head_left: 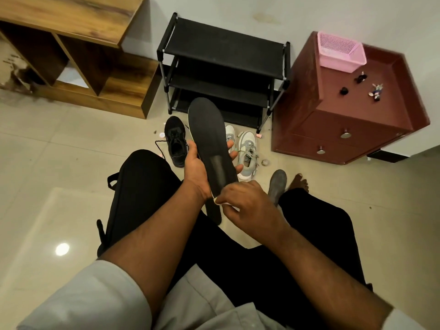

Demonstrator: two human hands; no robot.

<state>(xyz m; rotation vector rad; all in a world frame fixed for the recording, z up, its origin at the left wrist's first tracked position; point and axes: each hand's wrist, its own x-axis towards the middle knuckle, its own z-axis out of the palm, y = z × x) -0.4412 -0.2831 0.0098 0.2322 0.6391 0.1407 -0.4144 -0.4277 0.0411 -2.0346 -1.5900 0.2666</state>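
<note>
A long black insole (pixel 209 134) is held up over my lap, toe end pointing away from me. My left hand (pixel 197 165) grips it around the middle, fingers wrapped under its far edge. My right hand (pixel 245 201) pinches something pale at the insole's heel end; I cannot tell what it is. A second dark insole (pixel 214 210) lies lower, partly hidden behind my hands. A black sneaker (pixel 175 141) with loose laces stands on the floor to the left. A pair of grey-white sneakers (pixel 247 148) stands behind the insole.
A grey insole (pixel 276 184) lies on the tiled floor by my bare foot (pixel 298 184). A black shoe rack (pixel 223 67) stands against the wall, a wooden shelf unit (pixel 71 55) to its left, a maroon cabinet (pixel 345 120) with a pink basket (pixel 340 52) to its right.
</note>
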